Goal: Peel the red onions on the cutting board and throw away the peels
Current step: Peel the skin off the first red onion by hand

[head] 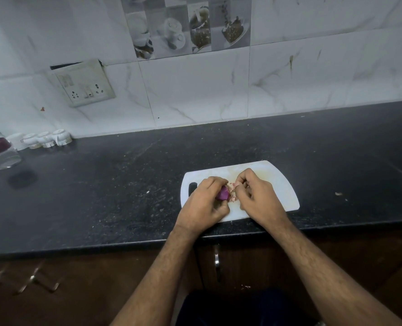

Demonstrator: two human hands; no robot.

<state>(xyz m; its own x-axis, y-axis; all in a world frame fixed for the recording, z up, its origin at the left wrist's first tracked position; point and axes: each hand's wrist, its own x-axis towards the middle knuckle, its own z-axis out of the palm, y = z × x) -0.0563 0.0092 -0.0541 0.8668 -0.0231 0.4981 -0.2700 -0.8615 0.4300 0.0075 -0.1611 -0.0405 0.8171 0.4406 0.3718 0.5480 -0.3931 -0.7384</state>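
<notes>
Both hands meet over the cutting board [280, 184], left hand [204, 205] gripping the onion [222, 193].

Two hands meet over a board [278, 184] at the counter's [101, 184] front edge.
The left hand [203, 205] grips an onion [223, 193] on the board's left half; the right hand [257, 196], just beside it, pinches peel [233, 189] between them. Cups [45, 138] and a jar [0, 150] stand far left against the wall [195, 90], below a socket [83, 83].
</notes>
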